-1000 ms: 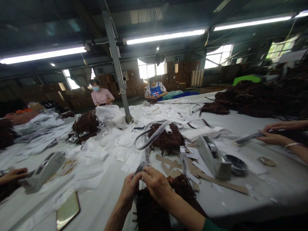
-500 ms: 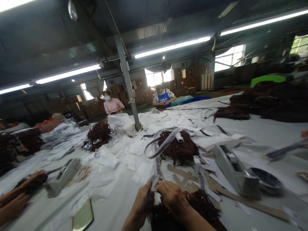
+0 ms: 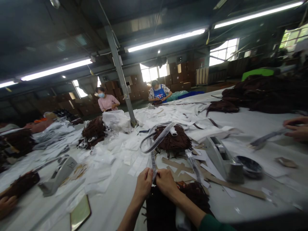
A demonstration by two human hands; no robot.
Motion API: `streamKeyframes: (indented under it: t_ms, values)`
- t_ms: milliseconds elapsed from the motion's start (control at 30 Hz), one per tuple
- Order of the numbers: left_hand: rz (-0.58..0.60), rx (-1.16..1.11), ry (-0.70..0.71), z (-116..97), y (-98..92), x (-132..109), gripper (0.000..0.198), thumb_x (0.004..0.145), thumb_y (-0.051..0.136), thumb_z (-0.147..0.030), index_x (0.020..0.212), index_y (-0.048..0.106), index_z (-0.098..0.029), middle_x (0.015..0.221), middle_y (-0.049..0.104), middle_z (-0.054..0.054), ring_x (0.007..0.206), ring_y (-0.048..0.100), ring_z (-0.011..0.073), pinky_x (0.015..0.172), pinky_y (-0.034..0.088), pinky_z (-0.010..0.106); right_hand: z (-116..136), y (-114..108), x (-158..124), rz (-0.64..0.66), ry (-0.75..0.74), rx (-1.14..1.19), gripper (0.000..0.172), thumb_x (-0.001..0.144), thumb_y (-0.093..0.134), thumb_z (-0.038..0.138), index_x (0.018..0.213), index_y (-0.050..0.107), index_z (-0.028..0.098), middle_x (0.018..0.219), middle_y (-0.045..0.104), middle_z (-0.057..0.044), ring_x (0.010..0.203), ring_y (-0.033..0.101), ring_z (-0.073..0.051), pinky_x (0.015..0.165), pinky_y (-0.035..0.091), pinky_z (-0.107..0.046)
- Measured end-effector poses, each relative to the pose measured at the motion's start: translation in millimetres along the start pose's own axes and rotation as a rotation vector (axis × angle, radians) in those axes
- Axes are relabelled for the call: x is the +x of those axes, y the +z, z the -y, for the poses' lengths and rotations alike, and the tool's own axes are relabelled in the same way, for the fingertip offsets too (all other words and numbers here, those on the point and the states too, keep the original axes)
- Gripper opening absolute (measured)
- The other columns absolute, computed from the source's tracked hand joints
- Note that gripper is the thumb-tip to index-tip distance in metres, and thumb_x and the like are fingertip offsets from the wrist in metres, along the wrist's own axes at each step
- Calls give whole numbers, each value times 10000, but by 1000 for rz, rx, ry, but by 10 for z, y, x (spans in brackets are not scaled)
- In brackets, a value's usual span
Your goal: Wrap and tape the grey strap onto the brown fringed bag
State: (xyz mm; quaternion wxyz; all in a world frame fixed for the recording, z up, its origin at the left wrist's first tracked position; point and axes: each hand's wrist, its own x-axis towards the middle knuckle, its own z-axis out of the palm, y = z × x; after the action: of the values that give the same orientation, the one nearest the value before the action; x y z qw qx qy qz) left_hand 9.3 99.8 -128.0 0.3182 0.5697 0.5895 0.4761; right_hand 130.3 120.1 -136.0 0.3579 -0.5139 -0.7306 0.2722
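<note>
My left hand (image 3: 143,183) and my right hand (image 3: 166,181) meet at the near edge of the white table (image 3: 245,122). Both are closed, pinching a long clear strap (image 3: 153,160) that runs up to a loop over a dark brown fringed bundle (image 3: 172,140). Under my wrists lies another dark brown fringed piece (image 3: 168,205). A grey tape dispenser (image 3: 222,160) stands to the right of my hands, with brown card strips (image 3: 211,181) between.
A second tape dispenser (image 3: 59,175) and a phone (image 3: 80,213) lie at left. Other people's hands reach in at the right (image 3: 297,128) and far left (image 3: 7,205). Two people work at the far end. White paper scraps and brown bundles cover the table; a steel pole (image 3: 121,77) rises mid-table.
My hands stay pinched on the clear strap, gripping slightly higher on it. The view has swung a little. The person at left has pulled their hand back toward the table edge.
</note>
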Motion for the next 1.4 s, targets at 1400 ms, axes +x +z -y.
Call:
streamKeyframes:
  t_ms: [1400]
  values:
    - [-225,-279,-229,-164,842,-132,326,864,521,-421,803,692,-150,599,536,48,626,490,169,529,367,250,95,92,-159,-7,19,90,343,843,353,340,653,608,211,652,675,-56,630,623,-195,583,403,-269]
